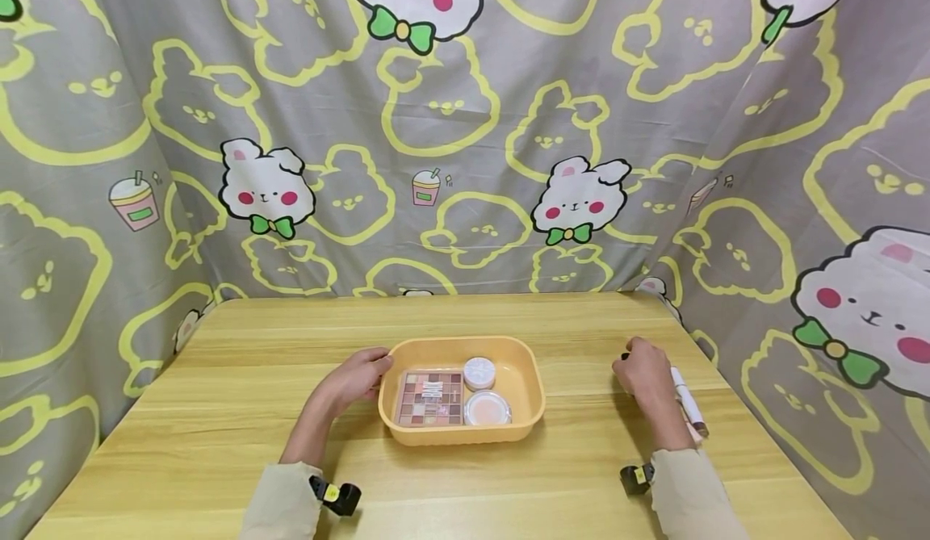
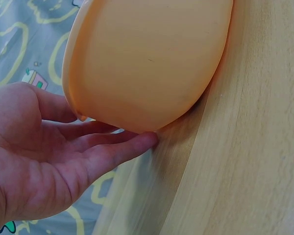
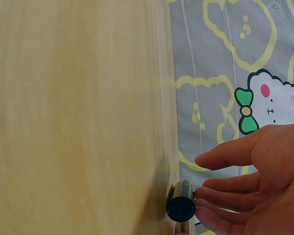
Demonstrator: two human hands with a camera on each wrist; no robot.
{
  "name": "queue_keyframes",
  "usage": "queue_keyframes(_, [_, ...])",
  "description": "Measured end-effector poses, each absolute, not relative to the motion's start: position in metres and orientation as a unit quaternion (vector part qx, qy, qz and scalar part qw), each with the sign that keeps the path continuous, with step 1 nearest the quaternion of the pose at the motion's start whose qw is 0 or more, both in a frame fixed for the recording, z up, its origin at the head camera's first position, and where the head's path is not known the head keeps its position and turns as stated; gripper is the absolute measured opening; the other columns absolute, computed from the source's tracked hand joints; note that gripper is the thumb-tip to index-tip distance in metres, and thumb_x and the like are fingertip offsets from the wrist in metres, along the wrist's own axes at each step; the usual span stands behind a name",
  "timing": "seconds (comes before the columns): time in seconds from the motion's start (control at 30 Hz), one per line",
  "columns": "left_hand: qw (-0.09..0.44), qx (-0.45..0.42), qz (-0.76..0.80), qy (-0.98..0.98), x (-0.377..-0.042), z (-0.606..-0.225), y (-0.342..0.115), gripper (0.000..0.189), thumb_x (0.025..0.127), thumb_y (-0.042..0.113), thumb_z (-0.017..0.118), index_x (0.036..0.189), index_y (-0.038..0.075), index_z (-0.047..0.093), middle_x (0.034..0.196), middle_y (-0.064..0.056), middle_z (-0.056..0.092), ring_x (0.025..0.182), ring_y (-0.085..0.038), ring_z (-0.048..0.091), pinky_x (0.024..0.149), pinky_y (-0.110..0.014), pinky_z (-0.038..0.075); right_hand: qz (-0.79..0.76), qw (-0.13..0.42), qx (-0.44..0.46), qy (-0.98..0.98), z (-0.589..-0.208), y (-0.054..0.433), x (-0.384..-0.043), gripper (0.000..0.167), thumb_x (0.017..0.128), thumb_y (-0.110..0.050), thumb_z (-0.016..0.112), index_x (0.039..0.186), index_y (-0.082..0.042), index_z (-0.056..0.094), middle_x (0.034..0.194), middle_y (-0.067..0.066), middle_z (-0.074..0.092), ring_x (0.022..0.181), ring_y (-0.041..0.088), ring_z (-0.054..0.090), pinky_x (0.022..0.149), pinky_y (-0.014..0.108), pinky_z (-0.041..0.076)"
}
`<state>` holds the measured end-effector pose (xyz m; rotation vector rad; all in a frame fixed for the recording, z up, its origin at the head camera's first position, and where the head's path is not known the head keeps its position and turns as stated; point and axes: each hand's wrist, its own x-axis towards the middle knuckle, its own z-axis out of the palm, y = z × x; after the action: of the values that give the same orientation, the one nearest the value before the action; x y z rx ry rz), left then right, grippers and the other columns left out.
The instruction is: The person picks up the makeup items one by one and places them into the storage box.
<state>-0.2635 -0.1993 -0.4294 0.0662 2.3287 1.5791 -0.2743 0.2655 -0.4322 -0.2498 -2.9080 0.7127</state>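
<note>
A yellow-orange plastic basket (image 1: 534, 399) sits mid-table. It holds an eyeshadow palette (image 1: 430, 400), a round white case (image 1: 479, 373) and a round compact (image 1: 488, 409) with a clear rim. My left hand (image 1: 359, 377) is at the basket's left end. In the left wrist view the left hand (image 2: 63, 152) lays mostly straight fingers against the basket's outer wall (image 2: 147, 58). My right hand (image 1: 645, 374) is low over the table's right side. In the right wrist view its fingertips (image 3: 202, 193) are beside a dark-ended cylinder (image 3: 181, 208), the thumb apart from it; contact is unclear.
A white tube with a dark end (image 1: 689, 401) lies right of the right hand, a pale pink item partly hidden beside it. The wood-grain table (image 1: 465, 491) meets a grey cartoon-print curtain (image 1: 465, 225) behind and at both sides.
</note>
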Motion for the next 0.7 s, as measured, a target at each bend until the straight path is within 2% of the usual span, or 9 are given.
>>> queue_keyframes(0.23, [0.165,0.026,0.556,0.814,-0.2641,-0.43,-0.1988,0.052,0.109,0.021,0.039,0.152,-0.008,0.035,0.144,-0.028,0.054,0.13,-0.037,0.057,0.095,-0.046,0.056,0.229,0.068,-0.081,-0.968,-0.4347,0.2688,-0.2748,0.044,0.084,-0.008,0.056,0.121,0.016,0.058,0.117,0.038,0.062,0.104,0.052,0.06,0.083,0.055,0.051])
queue_keyframes(0.47, [0.164,0.029,0.545,0.821,-0.2626,-0.4291,-0.199,0.053,0.109,0.022,0.038,0.152,-0.009,0.033,0.144,-0.029,0.053,0.13,-0.037,0.056,0.095,-0.045,0.056,0.211,0.069,-0.064,-0.973,-0.4316,0.2691,-0.2742,0.04,0.08,-0.002,0.053,0.115,0.018,0.059,0.11,0.039,0.063,0.103,0.056,0.059,0.087,0.058,0.05])
queue_keyframes(0.7, [0.164,0.022,0.545,0.822,-0.2628,-0.4283,-0.1987,0.054,0.109,0.023,0.038,0.153,-0.008,0.032,0.145,-0.028,0.052,0.13,-0.037,0.056,0.094,-0.044,0.056,0.211,0.052,-0.065,-0.974,-0.4269,0.2705,-0.2731,0.025,0.086,-0.003,0.052,0.102,0.014,0.057,0.099,0.034,0.063,0.085,0.042,0.057,0.074,0.05,0.049])
